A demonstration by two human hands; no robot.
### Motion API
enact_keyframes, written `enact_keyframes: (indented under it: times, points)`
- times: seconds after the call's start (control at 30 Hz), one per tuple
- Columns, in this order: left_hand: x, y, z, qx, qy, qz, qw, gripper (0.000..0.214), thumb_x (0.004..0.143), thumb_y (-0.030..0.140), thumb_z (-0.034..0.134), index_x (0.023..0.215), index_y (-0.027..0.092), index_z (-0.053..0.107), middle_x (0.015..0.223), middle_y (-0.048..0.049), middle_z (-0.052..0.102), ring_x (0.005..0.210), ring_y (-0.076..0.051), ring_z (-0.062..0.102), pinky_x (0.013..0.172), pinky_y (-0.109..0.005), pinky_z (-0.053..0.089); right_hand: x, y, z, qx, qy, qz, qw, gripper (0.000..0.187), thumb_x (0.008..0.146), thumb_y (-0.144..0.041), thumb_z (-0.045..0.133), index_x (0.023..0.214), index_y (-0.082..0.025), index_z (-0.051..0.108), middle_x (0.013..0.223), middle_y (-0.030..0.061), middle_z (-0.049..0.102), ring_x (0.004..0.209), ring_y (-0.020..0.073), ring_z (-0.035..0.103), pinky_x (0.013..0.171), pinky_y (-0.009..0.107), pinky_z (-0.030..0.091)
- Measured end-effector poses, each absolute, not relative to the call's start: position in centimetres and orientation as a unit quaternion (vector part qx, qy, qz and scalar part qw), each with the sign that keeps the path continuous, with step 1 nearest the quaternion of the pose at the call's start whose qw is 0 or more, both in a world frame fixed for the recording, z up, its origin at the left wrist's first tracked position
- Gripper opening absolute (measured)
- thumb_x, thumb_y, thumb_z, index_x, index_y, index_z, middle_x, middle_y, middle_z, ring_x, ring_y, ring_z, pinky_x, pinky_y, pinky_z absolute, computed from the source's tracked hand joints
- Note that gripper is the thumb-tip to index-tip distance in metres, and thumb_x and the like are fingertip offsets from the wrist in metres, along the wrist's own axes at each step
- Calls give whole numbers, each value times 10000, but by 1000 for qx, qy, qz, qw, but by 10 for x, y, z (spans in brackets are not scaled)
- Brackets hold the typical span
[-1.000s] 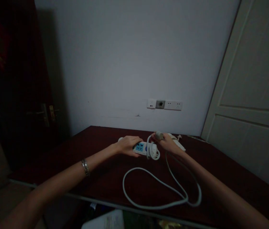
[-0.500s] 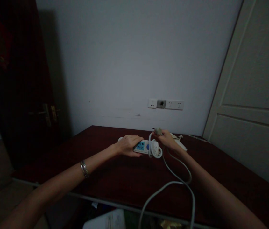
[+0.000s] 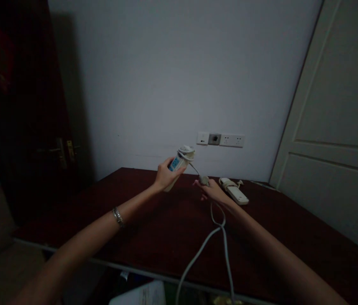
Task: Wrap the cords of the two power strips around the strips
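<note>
My left hand [image 3: 167, 175] is wrapped round a white power strip [image 3: 176, 162] with blue sockets, tilted up above the table. Several turns of white cord [image 3: 186, 153] circle the strip's upper end. My right hand [image 3: 212, 189] is closed on the cord's grey plug [image 3: 203, 180], and a short stretch of cord runs from there to the strip. Below the right hand, the loose cord [image 3: 221, 228] crosses in a loop and hangs over the table's front edge. Part of the strip is hidden behind my left fingers.
A second white power strip [image 3: 238, 195], its cord wound round one end, lies on the dark red table [image 3: 153, 228] beside my right wrist. Wall sockets [image 3: 232, 140] sit above the back edge. Under the front edge is a white box-like thing [image 3: 143, 294].
My left hand has raised the power strip and turned it from level to steeply tilted. My right hand with the plug has dropped slightly and moved left; the hanging cord has swung left.
</note>
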State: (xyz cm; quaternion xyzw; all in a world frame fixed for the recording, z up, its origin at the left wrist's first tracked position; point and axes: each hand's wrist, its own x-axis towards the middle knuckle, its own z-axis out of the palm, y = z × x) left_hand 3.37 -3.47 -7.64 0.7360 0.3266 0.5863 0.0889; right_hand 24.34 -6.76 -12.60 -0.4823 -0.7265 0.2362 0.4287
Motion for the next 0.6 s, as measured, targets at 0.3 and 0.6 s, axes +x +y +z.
enact_keyframes:
  times: [0.3, 0.6]
  points:
    - [8, 27, -47, 775, 426, 464, -56, 427, 723, 513, 605, 959, 158, 636, 867, -84, 660, 745, -189, 586, 646, -280, 427, 266, -99, -97, -472, -831, 71, 286, 213, 669, -84, 405, 768, -157, 579, 748, 21, 618, 737, 159, 541, 720, 262, 405]
    - [22, 32, -60, 877, 413, 205, -135, 465, 727, 463, 620, 1087, 169, 598, 983, -145, 644, 849, -266, 607, 682, -336, 445, 265, -132, -24, -495, -858, -97, 93, 263, 655, -53, 441, 775, -154, 652, 685, 70, 655, 609, 148, 566, 567, 240, 347]
